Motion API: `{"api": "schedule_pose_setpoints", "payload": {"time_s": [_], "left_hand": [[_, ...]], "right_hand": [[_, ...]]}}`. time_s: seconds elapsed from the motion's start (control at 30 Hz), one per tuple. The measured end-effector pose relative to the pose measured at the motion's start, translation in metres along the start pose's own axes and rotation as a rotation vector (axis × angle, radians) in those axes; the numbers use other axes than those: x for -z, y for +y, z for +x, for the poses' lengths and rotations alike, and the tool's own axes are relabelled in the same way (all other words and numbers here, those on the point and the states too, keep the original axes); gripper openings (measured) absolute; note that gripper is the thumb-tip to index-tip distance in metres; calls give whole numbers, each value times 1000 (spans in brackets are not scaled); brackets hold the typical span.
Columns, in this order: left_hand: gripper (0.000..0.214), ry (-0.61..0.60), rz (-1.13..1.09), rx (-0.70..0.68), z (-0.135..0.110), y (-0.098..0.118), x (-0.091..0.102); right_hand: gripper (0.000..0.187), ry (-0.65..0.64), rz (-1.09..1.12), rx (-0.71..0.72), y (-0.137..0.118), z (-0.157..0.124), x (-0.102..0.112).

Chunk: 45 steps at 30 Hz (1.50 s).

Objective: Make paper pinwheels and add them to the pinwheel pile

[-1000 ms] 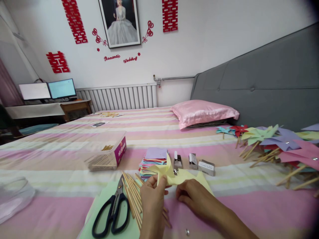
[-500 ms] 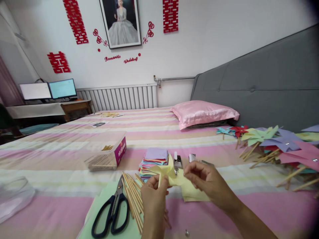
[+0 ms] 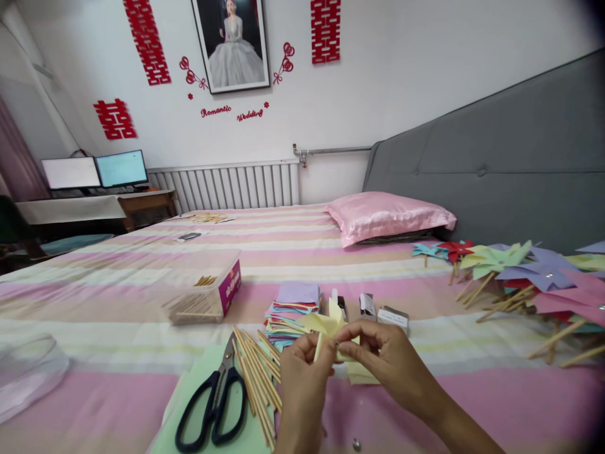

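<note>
Both my hands hold a pale yellow paper square (image 3: pixel 331 326) folded towards its middle, just above the striped bedspread. My left hand (image 3: pixel 302 378) pinches it from the left, fingers closed. My right hand (image 3: pixel 385 359) pinches a folded corner at the centre, where a small metal pin shows. Under my left hand lies a bundle of wooden sticks (image 3: pixel 258 378). Black-handled scissors (image 3: pixel 212 403) rest on a green sheet (image 3: pixel 189 391) to the left. A stack of coloured paper squares (image 3: pixel 290 309) sits just beyond my hands.
Small grey pin boxes (image 3: pixel 378 312) lie behind the yellow paper. A clear box of sticks (image 3: pixel 208 296) stands at left, a clear lid (image 3: pixel 28 378) at far left. Finished pinwheels (image 3: pixel 520 277) pile at right. A pink pillow (image 3: pixel 387 214) lies by the grey headboard. A loose pin (image 3: pixel 355 444) lies near.
My right hand rose from the bedspread and folded a corner of the yellow paper in to the centre. The flat yellow sheet is now bunched between both hands.
</note>
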<state>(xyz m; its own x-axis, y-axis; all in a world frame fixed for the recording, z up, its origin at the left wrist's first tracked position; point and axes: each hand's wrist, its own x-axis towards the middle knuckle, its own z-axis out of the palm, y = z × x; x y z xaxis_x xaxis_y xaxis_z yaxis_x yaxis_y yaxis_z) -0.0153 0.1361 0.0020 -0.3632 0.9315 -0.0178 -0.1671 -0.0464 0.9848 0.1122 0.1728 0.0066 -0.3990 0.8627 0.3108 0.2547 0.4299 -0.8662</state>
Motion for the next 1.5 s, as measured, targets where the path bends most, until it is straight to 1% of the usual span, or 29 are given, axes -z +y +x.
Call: {"api": "schedule_pose_setpoints", "payload": {"time_s": [0.2, 0.33, 0.63, 0.83, 0.93, 1.03, 1.17, 1.33, 1.5], "left_hand": [[11, -44, -5, -71, -3, 4, -1], [10, -28, -12, -79, -6, 6, -1], [12, -36, -32, -58, -5, 4, -1], [10, -86, -43, -107, -7, 7, -2], [15, -104, -45, -113, -9, 10, -3], [16, -95, -42, -101, -11, 12, -3], [16, -82, -26, -93, -11, 12, -4], [20, -89, -41, -97, -10, 10, -4], [18, -104, -13, -122, -8, 9, -3]], "right_hand": [[14, 24, -60, 60, -5, -1, 0], [12, 39, -59, 92, -6, 0, 1], [11, 33, 150, 31, 4, 4, 4], [12, -5, 277, 28, 4, 5, 4], [14, 7, 329, -10, 5, 6, 4], [16, 17, 345, -44, 7, 7, 3], [16, 24, 321, -52, 10, 6, 3], [14, 50, 207, 9, 10, 5, 4], [17, 14, 105, 51, 5, 4, 7]]}}
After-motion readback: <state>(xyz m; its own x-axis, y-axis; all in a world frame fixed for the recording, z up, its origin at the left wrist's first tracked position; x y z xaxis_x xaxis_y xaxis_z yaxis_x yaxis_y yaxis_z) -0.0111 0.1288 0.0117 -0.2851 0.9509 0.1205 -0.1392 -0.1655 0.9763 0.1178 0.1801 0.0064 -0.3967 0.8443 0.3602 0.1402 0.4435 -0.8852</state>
